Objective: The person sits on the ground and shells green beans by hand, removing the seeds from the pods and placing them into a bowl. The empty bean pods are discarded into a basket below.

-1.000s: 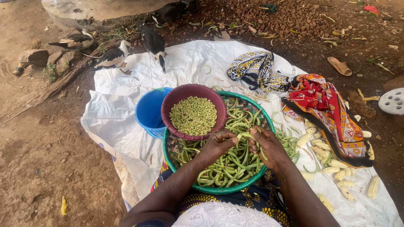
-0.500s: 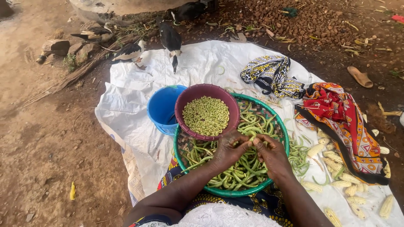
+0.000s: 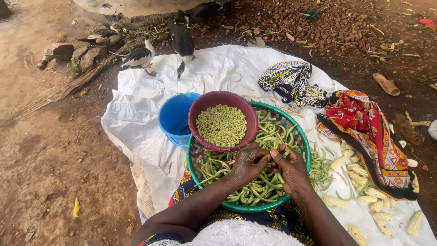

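Note:
My left hand (image 3: 248, 165) and my right hand (image 3: 291, 169) meet over a green woven tray (image 3: 304, 146) heaped with green bean pods (image 3: 255, 187). Both hands pinch one pod (image 3: 271, 153) between their fingertips. Just beyond them, a maroon bowl (image 3: 199, 109) full of shelled pale green beans (image 3: 221, 125) rests on the tray's far left rim. A blue bucket (image 3: 174, 116) stands behind and to the left of the bowl. Everything lies on a white sheet (image 3: 141, 114) spread on the ground.
Several corn cobs (image 3: 371, 200) lie at the right beside a red patterned cloth (image 3: 364, 132) and a black-and-white cloth (image 3: 291, 82). Birds (image 3: 183, 43) peck at the sheet's far edge. A sandal (image 3: 386, 84) lies on the dirt. Stones (image 3: 57, 50) sit far left.
My view has shifted, so the scene sits further right and lower. My hands have drawn closer together on the pod over the tray. The birds have shuffled slightly.

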